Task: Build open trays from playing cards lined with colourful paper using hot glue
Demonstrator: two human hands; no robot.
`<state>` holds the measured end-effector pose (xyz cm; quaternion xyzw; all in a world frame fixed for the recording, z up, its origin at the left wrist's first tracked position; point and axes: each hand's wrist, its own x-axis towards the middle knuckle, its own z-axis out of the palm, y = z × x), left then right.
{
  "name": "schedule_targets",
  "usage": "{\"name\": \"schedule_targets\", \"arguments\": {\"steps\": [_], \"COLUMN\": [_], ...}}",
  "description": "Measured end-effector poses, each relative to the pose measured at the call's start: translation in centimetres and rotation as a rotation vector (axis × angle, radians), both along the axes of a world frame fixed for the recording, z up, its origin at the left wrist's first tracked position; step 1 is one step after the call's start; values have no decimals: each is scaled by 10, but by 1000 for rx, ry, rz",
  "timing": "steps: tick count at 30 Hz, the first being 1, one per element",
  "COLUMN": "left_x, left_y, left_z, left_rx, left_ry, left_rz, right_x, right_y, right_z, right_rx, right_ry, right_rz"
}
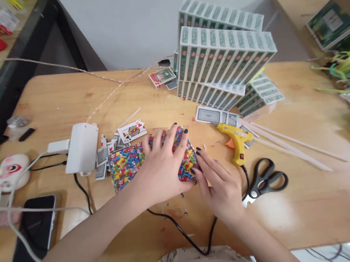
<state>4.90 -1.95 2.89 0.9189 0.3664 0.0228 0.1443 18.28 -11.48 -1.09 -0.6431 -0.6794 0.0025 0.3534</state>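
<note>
A flat box wrapped in colourful patterned paper (124, 164) lies on the table in front of me. My left hand (163, 164) spans its top, fingers spread on the paper and thumb at the near edge, holding it down. At the box's right end, my right hand (217, 181) pinches the edge between its thumb and fingertips. Whether something small is in that pinch is hidden. A yellow hot glue gun (236, 140) rests on its side just beyond the right hand. Black-handled scissors (264, 181) lie to the right, blades partly hidden by my hand.
Green-and-white card boxes (220, 57) stand stacked at the back. Loose playing cards (132, 131) lie beyond the wrapped box. Glue sticks (291, 146) stretch to the right. A white power strip (81, 149), cables and a phone (34, 233) occupy the left side.
</note>
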Motion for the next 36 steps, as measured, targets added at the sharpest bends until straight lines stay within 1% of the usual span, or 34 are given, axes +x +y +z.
{"name": "schedule_targets", "arguments": {"steps": [3, 6, 9, 12, 13, 15, 17, 19, 23, 29, 33, 36], "left_x": [-1, -2, -2, -1, 0, 1, 2, 3, 3, 4, 4, 5], "left_y": [0, 0, 0, 0, 0, 0, 0, 0, 1, 2, 3, 2], "left_z": [0, 0, 1, 0, 0, 0, 0, 0, 1, -1, -3, -2], "left_rx": [-3, -16, -23, -22, -19, -16, -15, -14, -9, 3, 10, 22], "left_ry": [-36, -65, -74, -66, -61, -54, -51, -46, -35, -21, -21, -17], "left_rz": [3, -18, -18, -6, -1, 9, 15, 15, 8, 15, 11, 13], "right_x": [4, 9, 14, 16, 15, 13, 10, 7, 5, 3, 0, 3], "right_y": [-4, -6, -6, -5, -5, -6, -6, -7, -9, -11, -14, -13], "right_z": [-1, -1, 0, 1, 1, 1, -1, -4, -7, -8, -9, -8], "right_rx": [-72, -112, -120, -90, -70, -36, -23, -20, 10, 33, 52, 59], "right_ry": [-52, -95, -170, -214, -192, -84, 51, 129, 98, 58, 74, 131], "right_rz": [50, 111, 171, 201, 197, 164, 108, 55, 31, -6, -43, -32]}}
